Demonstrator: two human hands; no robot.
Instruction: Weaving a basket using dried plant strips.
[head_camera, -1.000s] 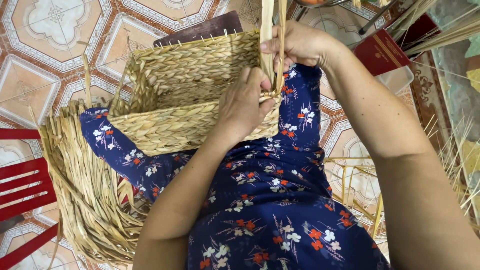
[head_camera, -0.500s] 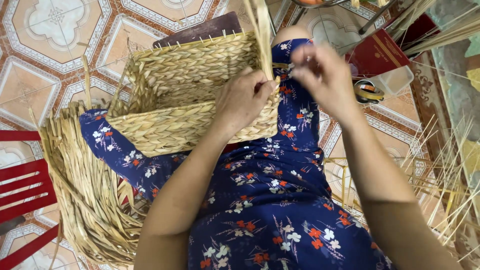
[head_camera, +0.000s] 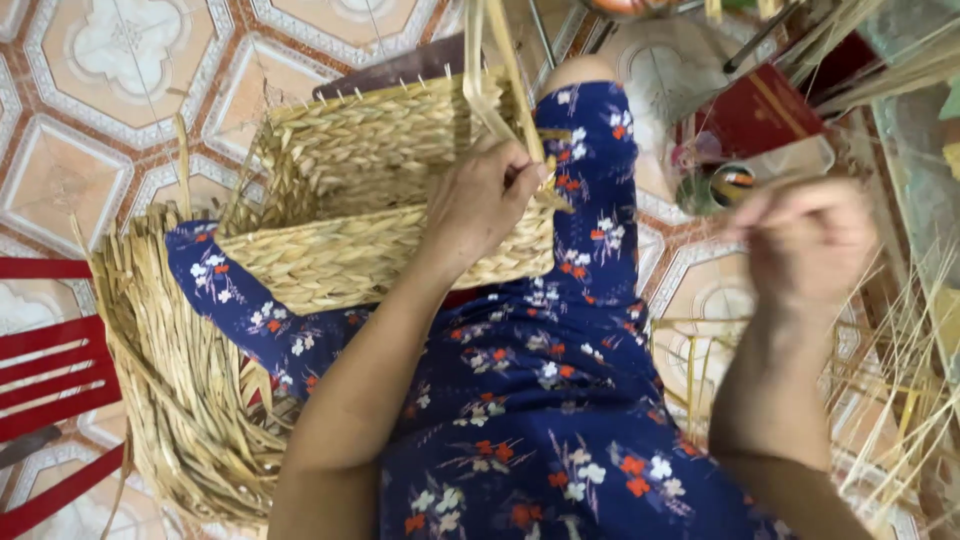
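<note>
Left hand: the left hand (head_camera: 485, 200) lies on the near right corner of the woven basket (head_camera: 380, 190); its fingers pinch the straw strands (head_camera: 495, 80) which rise from the rim toward the far side.
Right hand: the right hand (head_camera: 810, 240) is in the air at the right, well apart from the basket. It is blurred; the fingers look curled together, but I cannot tell if they grasp something.
Basket: a rectangular basket of plaited straw, lying on the lap over the blue flowered dress (head_camera: 540, 400), tilted, with the opening to the far left. Short stalk ends stick out along its far rim.
Step in hand: it seems to be the weaving of the rim at this corner, the left hand keeping the strands tight.
Next move: in my judgement it calls for the free hand to return to the corner and take the strands, without loosening the pinch.
Around: a plaited straw mat (head_camera: 170, 400) hangs at the near left; a red plastic chair (head_camera: 45, 380) stands at the left edge; loose dry stalks (head_camera: 900, 400) lie at the right; a dark red box (head_camera: 755, 110) is at the far right on the tiled floor (head_camera: 100, 90).
</note>
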